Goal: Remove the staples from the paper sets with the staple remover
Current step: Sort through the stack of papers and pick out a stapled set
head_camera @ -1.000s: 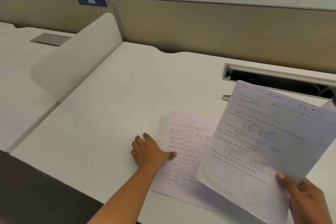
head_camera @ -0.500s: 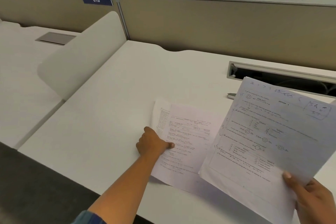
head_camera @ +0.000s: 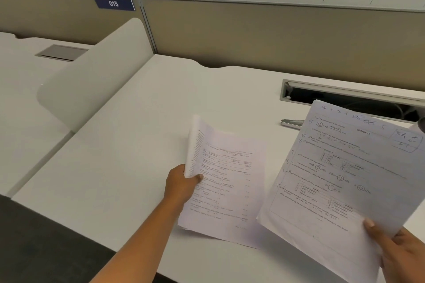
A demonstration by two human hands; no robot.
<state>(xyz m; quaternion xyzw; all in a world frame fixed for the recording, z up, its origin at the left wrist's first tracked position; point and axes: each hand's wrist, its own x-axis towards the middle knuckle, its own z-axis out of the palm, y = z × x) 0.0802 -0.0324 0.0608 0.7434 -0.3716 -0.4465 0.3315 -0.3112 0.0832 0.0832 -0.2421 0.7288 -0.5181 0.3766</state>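
Two paper sets point(head_camera: 225, 181) in hands, desk point(head_camera: 138, 156) left half bare.

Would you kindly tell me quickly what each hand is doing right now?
Left hand: closed on the left edge of the printed paper set.
Right hand: closed on the lower corner of the handwritten-marked paper set.

One paper set point(head_camera: 226, 181) is gripped at its left edge by the left hand point(head_camera: 181, 185) over the table point(head_camera: 142, 145). A second paper set point(head_camera: 345, 179) is held to its right by the right hand point(head_camera: 400, 253). Behind it, a metal tool point(head_camera: 291, 122) is seen on the table before the cable slot point(head_camera: 345, 96).
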